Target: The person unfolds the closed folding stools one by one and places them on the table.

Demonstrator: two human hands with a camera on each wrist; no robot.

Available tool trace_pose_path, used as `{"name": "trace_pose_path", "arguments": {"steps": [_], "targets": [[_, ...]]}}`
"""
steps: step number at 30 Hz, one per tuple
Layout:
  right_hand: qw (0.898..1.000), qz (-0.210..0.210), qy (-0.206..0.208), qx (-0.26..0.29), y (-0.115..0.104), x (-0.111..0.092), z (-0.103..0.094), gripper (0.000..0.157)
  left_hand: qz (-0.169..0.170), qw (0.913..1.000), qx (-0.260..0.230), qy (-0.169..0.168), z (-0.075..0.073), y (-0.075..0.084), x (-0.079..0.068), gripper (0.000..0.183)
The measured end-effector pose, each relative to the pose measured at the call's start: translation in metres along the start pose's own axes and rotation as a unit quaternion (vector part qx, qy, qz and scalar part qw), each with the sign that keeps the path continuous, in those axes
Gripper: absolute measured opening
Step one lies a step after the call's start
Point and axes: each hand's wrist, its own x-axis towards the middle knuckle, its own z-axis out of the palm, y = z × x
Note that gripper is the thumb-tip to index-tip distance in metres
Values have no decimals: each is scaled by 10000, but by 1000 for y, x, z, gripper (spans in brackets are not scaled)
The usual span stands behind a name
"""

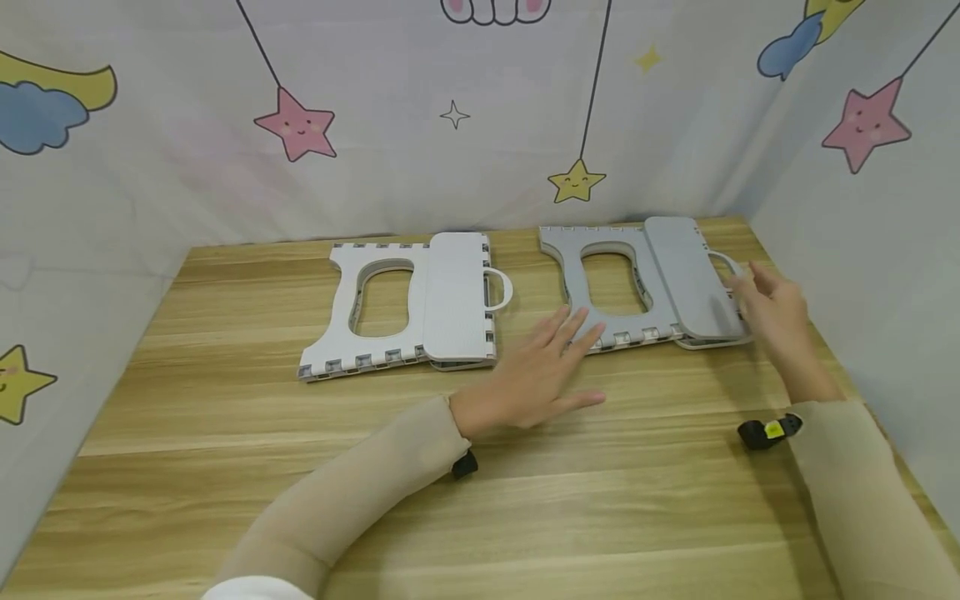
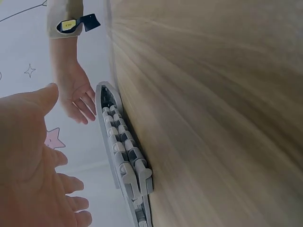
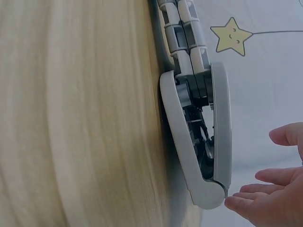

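Two folded step stools lie flat on the wooden table, a white one [image 1: 457, 292] on the left and a greyish one [image 1: 693, 283] on the right. Above the near edge of the greyish stool hovers my left hand [image 1: 536, 375], its fingers spread; the head view does not settle whether they touch it. My right hand [image 1: 776, 321] is beside that stool's loop handle [image 1: 724, 265], at the right end. Seen from the right wrist, its loosely extended fingers [image 3: 274, 194] are close to the hinged end of the stool [image 3: 222, 127]. Neither hand holds anything.
The wood-grain table [image 1: 600, 508] runs back to a white curtain [image 1: 405, 167] printed with stars and clouds. More of this pale cloth hangs along the left and right sides. Both wrists wear black straps.
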Motion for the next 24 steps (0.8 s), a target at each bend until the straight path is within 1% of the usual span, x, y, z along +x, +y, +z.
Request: {"name": "trace_pose_path", "arguments": {"steps": [6,8,10,13,16,17,18,21,22,23,24], "targets": [[9972,320,-143,668,2,11,-2,76,-121,9998,-7,-184,7,2,12,86],[9940,440,-222,977,5,15,-2,76,-172,9995,20,-278,10,3,16,87],[9877,607,-270,1415,7,18,-1,75,-231,9990,21,-389,14,5,21,87],[9698,883,-263,2258,12,23,-1,76,-296,9984,-15,-475,18,7,28,87],[9443,984,-232,3132,15,25,1,77,-379,9980,25,-508,20,9,33,87],[9377,995,-210,3323,15,26,1,77,-404,9978,59,-527,20,9,35,87],[9340,997,-165,3427,15,26,2,76,-427,9974,100,-565,21,10,36,87],[9136,1005,-133,3939,14,29,4,76,-504,9963,194,-667,22,11,37,88],[9111,1032,-121,3989,14,29,4,76,-535,9958,226,-702,22,11,38,88],[9055,1051,-90,4109,14,30,5,76,-560,9953,272,-739,22,12,38,88],[8985,1060,-78,4258,15,31,5,71,-590,9948,302,-772,23,12,38,88]]}}
